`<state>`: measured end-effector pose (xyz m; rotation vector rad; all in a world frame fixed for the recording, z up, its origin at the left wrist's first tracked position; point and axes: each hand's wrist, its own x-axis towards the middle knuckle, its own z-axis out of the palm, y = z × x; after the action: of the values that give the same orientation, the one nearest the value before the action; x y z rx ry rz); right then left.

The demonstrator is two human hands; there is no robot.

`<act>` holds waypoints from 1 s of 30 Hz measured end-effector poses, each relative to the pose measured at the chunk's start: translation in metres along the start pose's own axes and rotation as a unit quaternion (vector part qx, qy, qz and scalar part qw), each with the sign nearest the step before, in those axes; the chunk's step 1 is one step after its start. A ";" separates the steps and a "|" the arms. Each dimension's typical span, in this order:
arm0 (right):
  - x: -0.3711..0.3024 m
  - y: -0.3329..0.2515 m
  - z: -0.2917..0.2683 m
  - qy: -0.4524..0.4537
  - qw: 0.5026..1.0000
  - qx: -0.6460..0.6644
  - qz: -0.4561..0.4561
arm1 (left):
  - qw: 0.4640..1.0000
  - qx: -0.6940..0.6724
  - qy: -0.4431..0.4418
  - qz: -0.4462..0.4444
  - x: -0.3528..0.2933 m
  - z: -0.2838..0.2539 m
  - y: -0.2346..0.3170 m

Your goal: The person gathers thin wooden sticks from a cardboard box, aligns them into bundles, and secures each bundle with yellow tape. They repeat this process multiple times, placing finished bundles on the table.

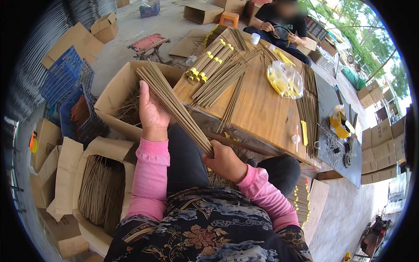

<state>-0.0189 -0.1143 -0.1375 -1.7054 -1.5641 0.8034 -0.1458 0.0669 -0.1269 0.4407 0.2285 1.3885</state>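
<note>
A bundle of long thin brown incense sticks point(176, 111) is held at a slant above my lap. My right hand point(226, 160) is closed around its lower end. Against the upper part of the bundle rests my left hand point(153, 107), its palm turned up and thumb stretched out; its fingers are hidden behind the sticks. On the wooden table point(257, 113) just ahead lie loose incense sticks point(227, 78). Rolled bundles with yellow bands point(209, 61) are stacked beyond them.
An open cardboard box point(111, 98) with loose sticks stands beside my left hand. Another box point(80, 183), full of sticks, is lower left. A clear bag of yellow bands point(283, 81) lies on the table. Blue crates point(65, 74) stand left; a person point(283, 26) sits across the table.
</note>
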 end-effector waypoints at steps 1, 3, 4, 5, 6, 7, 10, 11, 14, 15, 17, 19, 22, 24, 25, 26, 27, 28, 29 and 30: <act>0.001 -0.003 0.000 0.002 1.000 0.003 0.001 | 0.997 0.038 0.019 0.058 0.002 0.003 0.002; 0.005 -0.007 0.000 0.012 1.000 0.008 -0.003 | 0.979 0.148 0.099 0.095 0.005 -0.010 -0.001; 0.008 -0.009 0.000 0.019 1.000 0.009 -0.007 | 0.974 0.163 0.124 0.098 -0.001 -0.012 -0.003; 0.011 -0.010 0.000 0.027 1.000 0.010 -0.011 | 0.967 0.178 0.149 0.100 -0.008 -0.012 -0.005; 0.013 -0.011 0.001 0.023 1.000 0.004 -0.012 | 0.980 0.163 0.094 0.062 -0.018 -0.009 -0.011; 0.017 -0.011 0.001 0.017 1.000 -0.001 -0.010 | 0.994 0.101 -0.037 -0.021 -0.031 -0.007 -0.011; 0.020 -0.010 0.009 0.007 0.999 -0.022 -0.033 | 0.983 0.019 -0.089 -0.158 -0.058 0.013 -0.016; 0.020 -0.009 0.012 0.006 0.999 -0.029 -0.045 | 0.983 0.050 -0.067 -0.165 -0.057 0.010 -0.016; 0.019 -0.014 0.012 -0.016 0.999 -0.016 -0.037 | 0.985 0.020 -0.030 -0.166 -0.046 0.002 -0.013; 0.017 -0.013 0.012 -0.016 0.999 0.003 -0.049 | 0.985 0.020 -0.034 -0.169 -0.046 0.001 -0.013; 0.013 -0.011 0.013 -0.015 0.996 0.040 -0.074 | 0.987 0.015 -0.027 -0.155 -0.041 -0.003 -0.008; 0.012 -0.008 0.013 -0.057 0.979 0.197 -0.008 | 0.989 0.001 -0.032 -0.145 -0.037 -0.005 -0.002; 0.010 -0.006 0.011 -0.109 0.940 0.317 0.066 | 0.991 -0.003 -0.019 -0.135 -0.036 -0.002 0.004; 0.011 0.001 0.010 -0.131 0.929 0.342 0.060 | 0.991 -0.006 -0.014 -0.134 -0.034 -0.008 0.009; 0.011 0.003 0.008 -0.130 0.940 0.305 0.081 | 0.992 -0.010 -0.012 -0.128 -0.033 -0.010 0.012; 0.011 0.005 0.004 -0.129 0.949 0.268 0.102 | 0.992 -0.014 -0.010 -0.121 -0.031 -0.013 0.017; 0.011 0.007 -0.001 -0.128 0.957 0.231 0.123 | 0.993 -0.017 -0.008 -0.115 -0.029 -0.016 0.023; 0.015 0.010 -0.011 -0.180 0.962 0.123 0.162 | 0.992 -0.038 -0.019 -0.116 -0.028 -0.019 0.030; 0.019 0.016 -0.017 -0.212 0.972 -0.040 0.097 | 0.990 -0.059 -0.042 -0.120 -0.024 -0.027 0.035; 0.024 0.036 -0.013 -0.207 0.969 -0.130 0.027 | 0.985 -0.083 -0.056 -0.138 -0.025 -0.026 0.036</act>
<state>0.0148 -0.0927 -0.1589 -1.8548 -1.9826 1.0753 -0.1931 0.0509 -0.1377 0.3341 0.0769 1.0975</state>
